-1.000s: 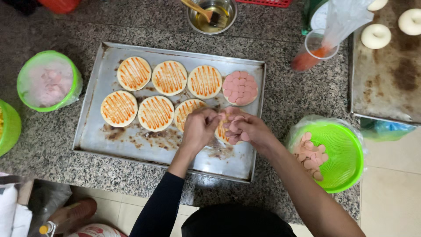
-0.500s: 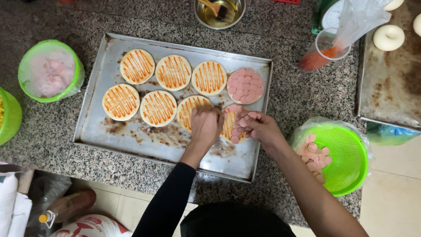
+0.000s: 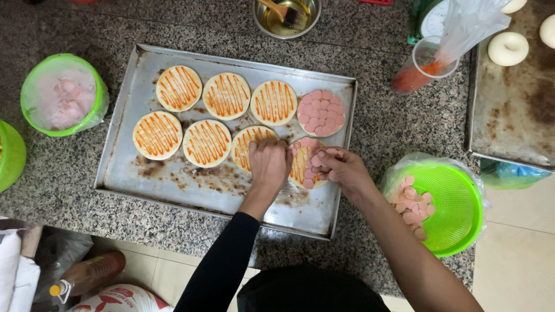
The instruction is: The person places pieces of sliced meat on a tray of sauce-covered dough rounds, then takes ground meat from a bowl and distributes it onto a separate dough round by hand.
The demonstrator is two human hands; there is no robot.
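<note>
A metal baking tray on the granite counter carries small round dough bases striped with orange sauce. One base at the top right is fully covered with pink sausage slices. Below it lies a partly covered base. My left hand rests curled on the tray at that base's left edge. My right hand pinches sausage slices at its right edge.
A green plastic basket with sausage slices sits to the right of the tray. A green tub wrapped in film stands at the left. A metal bowl with a brush and a piping bag in a cup are behind, with a second tray holding dough balls.
More sausage slices now lie on the partly covered base. Both hands stay over it, shifted only slightly.
</note>
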